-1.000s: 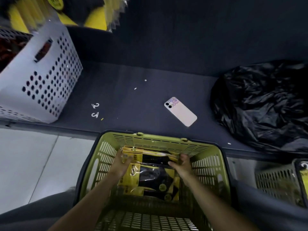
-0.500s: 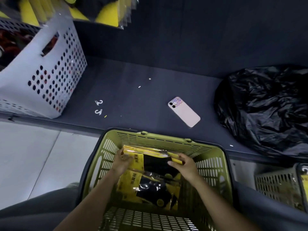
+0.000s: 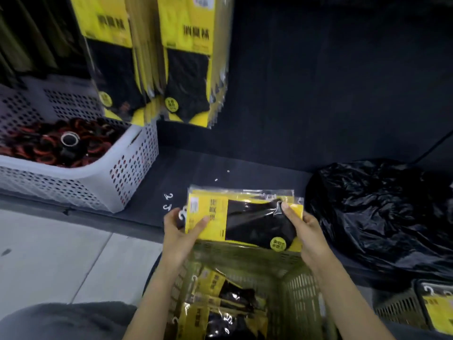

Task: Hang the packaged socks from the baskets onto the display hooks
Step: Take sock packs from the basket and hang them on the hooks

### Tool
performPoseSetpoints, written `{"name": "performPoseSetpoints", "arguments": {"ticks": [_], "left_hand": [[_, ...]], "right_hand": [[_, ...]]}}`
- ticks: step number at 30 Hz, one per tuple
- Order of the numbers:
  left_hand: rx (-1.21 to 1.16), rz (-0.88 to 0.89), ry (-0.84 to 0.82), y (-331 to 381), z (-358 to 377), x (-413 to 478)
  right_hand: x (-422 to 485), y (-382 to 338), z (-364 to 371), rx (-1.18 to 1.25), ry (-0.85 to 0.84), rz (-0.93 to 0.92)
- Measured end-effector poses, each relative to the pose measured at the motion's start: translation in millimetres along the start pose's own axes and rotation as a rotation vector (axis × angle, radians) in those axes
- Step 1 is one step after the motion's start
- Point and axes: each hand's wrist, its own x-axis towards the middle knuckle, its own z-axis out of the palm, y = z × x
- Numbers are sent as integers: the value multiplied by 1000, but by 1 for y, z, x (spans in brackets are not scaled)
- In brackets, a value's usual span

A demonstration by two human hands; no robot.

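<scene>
Head view: left hand and right hand each grip one end of a flat stack of yellow-and-black plastic-wrapped sock packs, mid-frame, over the far rim of the green slatted plastic basket. Loose packs inside at 6 o'clock. Hung yellow sock packs at 11 o'clock.

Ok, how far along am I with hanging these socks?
Partway. Two rows of hanging packs are already up on the display at upper left. Your left hand and right hand hold a bundle of packs above the green basket, not yet hung. More loose packs lie in that basket, and another pack shows in the second basket at lower right.
</scene>
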Motion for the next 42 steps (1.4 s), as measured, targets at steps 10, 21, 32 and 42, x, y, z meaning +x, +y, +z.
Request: {"name": "performPoseSetpoints", "arguments": {"ticks": [10,21,32,42], "left_hand": [[-562,99,-370,115,5,-20],[-35,562,-114,216,-41,-9],[54,698,-345,259,-81,11],[94,863,6,274,-133,26]], "right_hand": [[-26,-78,77,285,-190,68],[-28,-172,145,-29,-241,-599],[-15,-199,191,130,-236,-531],[22,-221,207,66,-152,-589]]}}
